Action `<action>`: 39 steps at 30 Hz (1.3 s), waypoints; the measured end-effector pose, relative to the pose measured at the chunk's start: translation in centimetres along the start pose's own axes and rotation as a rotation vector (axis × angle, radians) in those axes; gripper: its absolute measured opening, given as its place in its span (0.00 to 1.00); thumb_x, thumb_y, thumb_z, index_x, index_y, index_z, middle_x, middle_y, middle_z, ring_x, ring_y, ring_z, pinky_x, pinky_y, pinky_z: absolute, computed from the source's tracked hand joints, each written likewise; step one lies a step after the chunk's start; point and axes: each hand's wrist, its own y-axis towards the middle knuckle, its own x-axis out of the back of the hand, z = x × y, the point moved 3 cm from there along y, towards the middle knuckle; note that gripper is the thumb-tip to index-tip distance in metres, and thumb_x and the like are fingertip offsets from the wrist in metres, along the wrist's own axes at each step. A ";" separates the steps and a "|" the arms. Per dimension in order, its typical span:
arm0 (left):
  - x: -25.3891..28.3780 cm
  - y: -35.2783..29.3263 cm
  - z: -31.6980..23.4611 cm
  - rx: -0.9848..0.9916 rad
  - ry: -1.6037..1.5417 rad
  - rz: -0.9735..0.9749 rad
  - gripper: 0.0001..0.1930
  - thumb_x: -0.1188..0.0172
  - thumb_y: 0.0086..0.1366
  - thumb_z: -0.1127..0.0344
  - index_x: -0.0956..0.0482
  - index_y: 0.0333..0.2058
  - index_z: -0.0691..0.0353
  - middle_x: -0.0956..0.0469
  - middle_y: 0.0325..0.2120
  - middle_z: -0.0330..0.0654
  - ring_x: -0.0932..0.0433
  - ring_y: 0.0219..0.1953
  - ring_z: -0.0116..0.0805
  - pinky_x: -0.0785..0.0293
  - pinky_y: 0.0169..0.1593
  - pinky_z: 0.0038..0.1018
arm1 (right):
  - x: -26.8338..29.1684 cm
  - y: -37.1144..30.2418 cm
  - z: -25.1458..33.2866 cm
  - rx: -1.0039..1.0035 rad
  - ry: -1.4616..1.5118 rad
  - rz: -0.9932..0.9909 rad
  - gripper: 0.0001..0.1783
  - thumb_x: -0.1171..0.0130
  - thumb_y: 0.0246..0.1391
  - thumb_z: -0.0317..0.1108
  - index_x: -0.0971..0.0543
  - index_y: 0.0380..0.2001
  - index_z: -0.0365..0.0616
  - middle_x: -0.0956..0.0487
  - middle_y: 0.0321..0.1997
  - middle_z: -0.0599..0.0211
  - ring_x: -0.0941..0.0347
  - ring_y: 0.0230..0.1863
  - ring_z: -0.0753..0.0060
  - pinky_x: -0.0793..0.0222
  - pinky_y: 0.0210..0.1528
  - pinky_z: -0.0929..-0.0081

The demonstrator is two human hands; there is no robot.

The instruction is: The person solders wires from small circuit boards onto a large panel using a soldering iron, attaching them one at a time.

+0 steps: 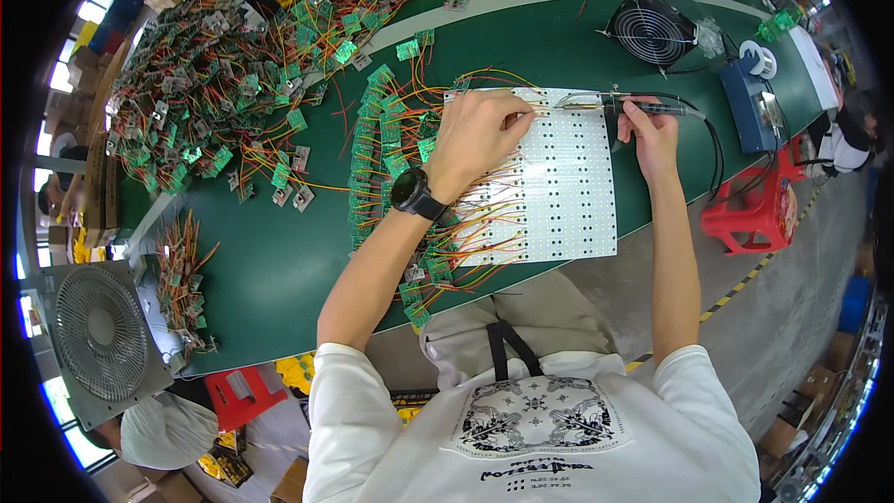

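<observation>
A white perforated-looking circuit panel (570, 196) with rows of small dots lies on the green table in front of me. Over its far left part is my left hand (482, 133), thumb and forefinger pinched on a thin wire by the panel's far edge. My right hand (649, 133), beyond the panel's right edge, grips a soldering iron (652, 108) whose thin tip points left over the panel. Red and yellow wires (489, 214) run from the panel's left side to small green circuit boards (391, 126) lined up in a column. My left forearm covers part of that column.
A large heap of wired green boards (209, 88) fills the far left. A black fan (644, 33) stands at the far right, near a blue soldering station (748, 104) and a solder spool (759, 60). A grey fan (101, 324) is at the near left. Red stools (752, 214) flank the table.
</observation>
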 end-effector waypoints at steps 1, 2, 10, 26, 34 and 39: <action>-0.3 -0.2 0.4 -0.001 0.025 0.027 0.07 0.37 0.57 0.66 0.16 0.30 0.63 0.19 0.26 0.43 0.21 0.25 0.41 0.26 0.31 0.31 | 0.0 0.0 -0.1 -0.003 0.006 -0.005 0.10 0.40 0.56 0.27 0.23 0.40 0.33 0.22 0.25 0.63 0.28 0.21 0.76 0.36 0.24 0.82; -0.4 -0.3 0.6 -0.004 0.051 0.057 0.06 0.37 0.56 0.66 0.16 0.29 0.62 0.19 0.26 0.43 0.21 0.25 0.40 0.26 0.31 0.31 | -0.1 0.0 -0.2 -0.009 -0.003 0.002 0.10 0.40 0.56 0.27 0.23 0.40 0.33 0.22 0.25 0.63 0.28 0.21 0.76 0.36 0.24 0.82; -0.9 -0.6 1.0 -0.039 0.065 0.045 0.06 0.38 0.57 0.66 0.17 0.29 0.62 0.19 0.27 0.42 0.21 0.26 0.42 0.26 0.31 0.32 | -0.2 -0.3 -0.1 0.049 -0.038 0.050 0.10 0.40 0.55 0.26 0.23 0.40 0.31 0.21 0.25 0.61 0.25 0.22 0.74 0.32 0.25 0.80; -1.7 -0.7 0.9 -0.121 0.191 0.053 0.07 0.40 0.59 0.65 0.19 0.28 0.61 0.20 0.27 0.42 0.22 0.28 0.46 0.26 0.31 0.38 | -0.6 -0.5 0.1 0.066 -0.065 0.080 0.10 0.41 0.56 0.25 0.23 0.40 0.32 0.22 0.25 0.61 0.25 0.22 0.73 0.32 0.26 0.80; -1.8 -0.6 0.9 -0.121 0.201 0.054 0.07 0.40 0.59 0.65 0.18 0.28 0.61 0.20 0.27 0.41 0.21 0.29 0.46 0.26 0.31 0.38 | -0.3 -0.3 -0.1 0.054 -0.056 0.084 0.10 0.41 0.55 0.25 0.23 0.40 0.31 0.21 0.25 0.61 0.25 0.22 0.73 0.32 0.26 0.79; -1.8 -0.7 0.9 -0.145 0.209 0.040 0.06 0.40 0.59 0.66 0.18 0.28 0.61 0.20 0.28 0.41 0.21 0.28 0.45 0.26 0.31 0.38 | -0.2 -0.2 -0.2 0.064 -0.049 0.084 0.11 0.41 0.55 0.25 0.23 0.40 0.31 0.21 0.25 0.60 0.25 0.22 0.73 0.31 0.26 0.79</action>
